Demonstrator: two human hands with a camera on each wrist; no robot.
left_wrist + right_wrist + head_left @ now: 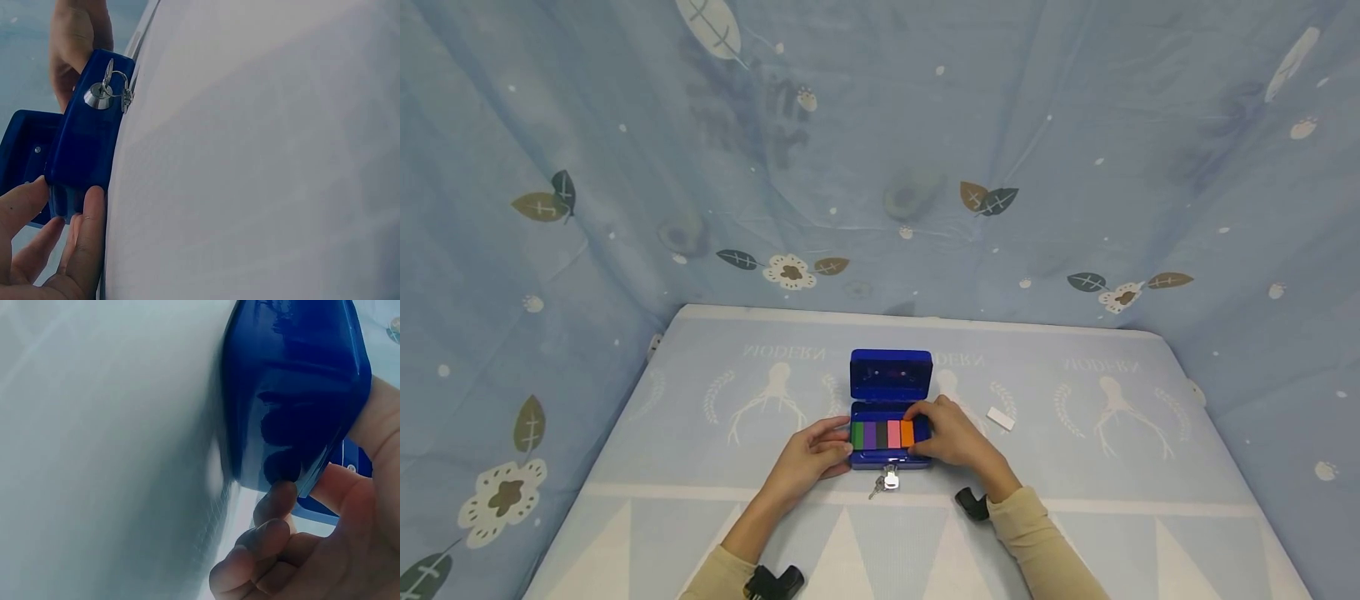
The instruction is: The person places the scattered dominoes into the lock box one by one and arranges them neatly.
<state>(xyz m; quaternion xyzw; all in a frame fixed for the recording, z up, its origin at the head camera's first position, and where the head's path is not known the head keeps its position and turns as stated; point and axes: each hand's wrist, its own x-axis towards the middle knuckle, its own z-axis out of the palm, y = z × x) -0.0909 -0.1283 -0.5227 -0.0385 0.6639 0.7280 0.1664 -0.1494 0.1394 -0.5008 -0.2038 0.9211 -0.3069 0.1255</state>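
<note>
A small blue lockable metal box (891, 460) stands with its lid (891, 375) raised. Across it lies a row of coloured blocks: green (857, 435), purple (870, 435), black (882, 435), pink (894, 433) and orange (907, 433). My right hand (951, 429) has thumb and index finger at the two ends of the orange block, pinching it at the row's right end. With fairly straight fingers my left hand (808, 454) touches the box's left side. A key (107, 75) sits in the front lock (98, 97), with a second key hanging from its ring.
To the right of the box lies a white block (1000, 418) on the patterned tablecloth (670, 450). Patterned blue curtains (880, 167) surround the table. Black wrist cameras (972, 504) are on both forearms.
</note>
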